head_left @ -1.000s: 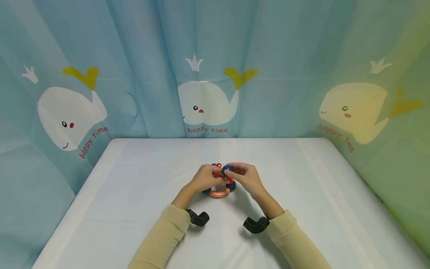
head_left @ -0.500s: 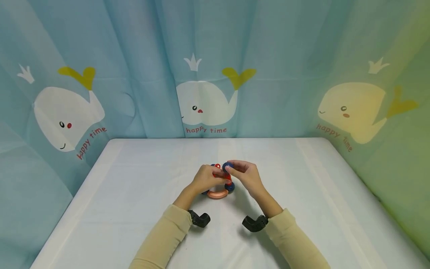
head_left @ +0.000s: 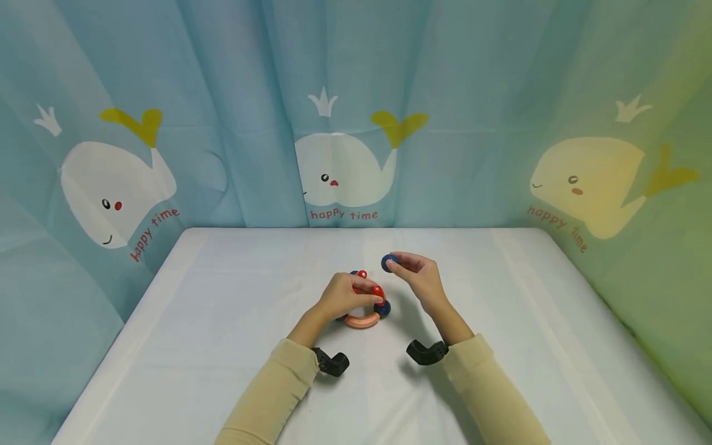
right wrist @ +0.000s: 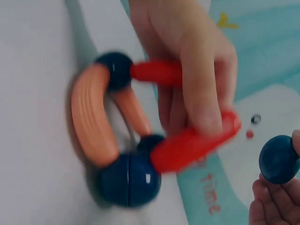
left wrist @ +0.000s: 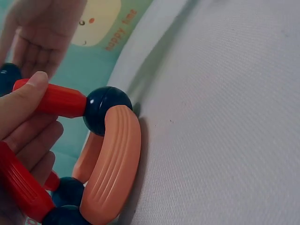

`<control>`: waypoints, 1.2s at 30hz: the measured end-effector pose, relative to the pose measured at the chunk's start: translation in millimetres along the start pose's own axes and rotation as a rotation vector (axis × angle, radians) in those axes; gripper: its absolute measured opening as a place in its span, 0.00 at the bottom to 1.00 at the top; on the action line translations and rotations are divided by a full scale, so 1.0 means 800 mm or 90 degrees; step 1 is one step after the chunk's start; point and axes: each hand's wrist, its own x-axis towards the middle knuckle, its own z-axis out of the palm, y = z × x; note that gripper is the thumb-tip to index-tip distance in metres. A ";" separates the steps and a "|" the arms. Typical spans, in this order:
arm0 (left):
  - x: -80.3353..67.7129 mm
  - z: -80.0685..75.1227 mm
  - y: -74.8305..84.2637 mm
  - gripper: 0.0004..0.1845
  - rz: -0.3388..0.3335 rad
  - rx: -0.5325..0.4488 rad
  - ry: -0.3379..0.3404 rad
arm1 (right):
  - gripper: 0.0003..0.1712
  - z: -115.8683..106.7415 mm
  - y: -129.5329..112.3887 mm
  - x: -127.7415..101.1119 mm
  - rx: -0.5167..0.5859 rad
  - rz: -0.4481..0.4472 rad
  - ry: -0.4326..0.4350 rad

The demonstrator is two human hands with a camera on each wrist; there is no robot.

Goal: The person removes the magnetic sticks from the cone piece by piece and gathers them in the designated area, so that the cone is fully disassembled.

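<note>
A toy built of red sticks point(head_left: 379, 290), dark blue balls point(head_left: 382, 308) and curved orange pieces point(head_left: 361, 321) stands on the white table point(head_left: 222, 309). My left hand point(head_left: 345, 295) grips its red sticks point(left wrist: 56, 101) from above; the orange arch point(left wrist: 115, 161) rests on the cloth. My right hand point(head_left: 417, 275) is lifted to the right of the toy and pinches a single loose dark blue ball point(head_left: 389, 262) at its fingertips. The right wrist view shows that ball point(right wrist: 279, 159) apart from the structure point(right wrist: 122, 140).
Blue curtains printed with whales point(head_left: 339, 170) close in the table at the back and both sides. A black wrist mount sits on each forearm point(head_left: 330, 361) point(head_left: 424, 352). The table's far edge point(head_left: 356, 230) meets the curtain.
My right hand has pulled the dark blue ball off the top of the toy and carried it up and to the right. My left hand stays on the red sticks.
</note>
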 end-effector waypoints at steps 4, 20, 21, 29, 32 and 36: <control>0.001 0.000 -0.001 0.13 -0.011 0.002 0.002 | 0.21 -0.011 0.007 0.008 -0.006 0.011 0.011; 0.001 0.002 -0.001 0.16 -0.042 0.014 0.015 | 0.27 -0.034 0.058 0.040 -0.112 0.091 0.031; 0.001 0.002 -0.002 0.16 -0.042 0.012 0.015 | 0.27 -0.034 0.060 0.041 -0.121 0.095 0.029; 0.001 0.002 -0.002 0.16 -0.050 0.009 0.021 | 0.27 -0.041 0.071 0.049 -0.153 0.095 0.008; 0.001 0.003 -0.002 0.15 -0.049 0.006 0.017 | 0.27 -0.044 0.076 0.052 -0.166 0.099 0.002; 0.001 0.003 -0.002 0.15 -0.044 -0.002 0.012 | 0.27 -0.046 0.078 0.053 -0.179 0.109 -0.005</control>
